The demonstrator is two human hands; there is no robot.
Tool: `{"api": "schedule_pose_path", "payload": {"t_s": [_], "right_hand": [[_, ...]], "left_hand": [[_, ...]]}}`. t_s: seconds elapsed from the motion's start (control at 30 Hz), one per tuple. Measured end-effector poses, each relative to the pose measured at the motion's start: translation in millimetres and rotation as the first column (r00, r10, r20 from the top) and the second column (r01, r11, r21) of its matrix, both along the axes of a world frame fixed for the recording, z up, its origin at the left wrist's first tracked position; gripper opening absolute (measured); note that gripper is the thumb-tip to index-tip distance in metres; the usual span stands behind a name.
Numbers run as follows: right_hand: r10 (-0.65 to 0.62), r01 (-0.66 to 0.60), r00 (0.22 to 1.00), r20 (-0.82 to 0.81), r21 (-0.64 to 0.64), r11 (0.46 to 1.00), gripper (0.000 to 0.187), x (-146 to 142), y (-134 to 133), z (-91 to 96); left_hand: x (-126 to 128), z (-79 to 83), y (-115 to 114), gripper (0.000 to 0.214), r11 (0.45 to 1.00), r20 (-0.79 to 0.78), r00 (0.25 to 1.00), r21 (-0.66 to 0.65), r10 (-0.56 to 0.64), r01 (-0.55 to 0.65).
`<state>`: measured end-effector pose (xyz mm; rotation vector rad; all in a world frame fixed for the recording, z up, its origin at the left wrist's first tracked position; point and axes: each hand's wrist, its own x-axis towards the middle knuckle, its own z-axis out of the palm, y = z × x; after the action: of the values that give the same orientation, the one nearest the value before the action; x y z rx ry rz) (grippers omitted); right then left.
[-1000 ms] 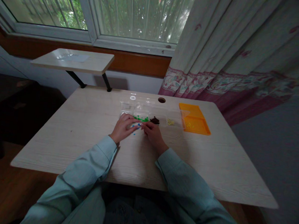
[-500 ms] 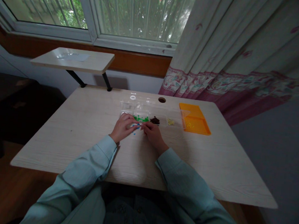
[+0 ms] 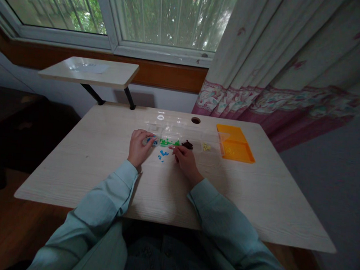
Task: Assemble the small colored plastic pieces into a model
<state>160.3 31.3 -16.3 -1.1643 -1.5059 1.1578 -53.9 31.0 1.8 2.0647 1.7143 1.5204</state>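
Observation:
My left hand (image 3: 138, 145) rests on the pale wooden table (image 3: 104, 158), fingers curled at the left end of a clear compartment box (image 3: 170, 135), with small blue beads at the fingertips. A few loose blue beads (image 3: 162, 154) lie on the table between my hands. My right hand (image 3: 184, 158) sits just right of them, fingers pinched together near the box's front edge; what they hold is too small to see. The box holds green beads (image 3: 168, 142), dark brown beads (image 3: 187, 144) and pale yellow beads (image 3: 206, 146).
An orange tray (image 3: 235, 144) lies right of the box. A cable hole (image 3: 195, 120) is at the table's far edge. A small side table (image 3: 88, 71) stands by the window at the back left. A flowered curtain (image 3: 279, 76) hangs on the right.
My left hand has moved left and away from my right hand, to the box's left end. The loose blue beads it covered now show on the table.

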Motion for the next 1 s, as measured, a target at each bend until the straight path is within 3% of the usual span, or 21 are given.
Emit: {"api": "schedule_pose_path", "payload": {"t_s": [0.37, 0.6, 1.0], "right_hand": [[-0.011, 0.011, 1.0, -0.015, -0.015, 1.0, 0.043, -1, 0, -1.0], [-0.015, 0.014, 0.999, -0.031, -0.018, 1.0, 0.04, -1, 0, 0.3], [0.001, -0.001, 1.0, -0.003, -0.003, 1.0, 0.04, 1, 1, -3.3]], "left_hand": [[-11, -17.1, 11, 0.013, 0.979, 0.036, 0.982, -0.09, 0.185, -0.181], [-14, -25.9, 16, 0.014, 0.977, 0.029, 0.983, -0.121, 0.182, -0.178], [-13, -25.9, 16, 0.015, 0.971, 0.016, 0.985, -0.174, 0.169, -0.164]]}}
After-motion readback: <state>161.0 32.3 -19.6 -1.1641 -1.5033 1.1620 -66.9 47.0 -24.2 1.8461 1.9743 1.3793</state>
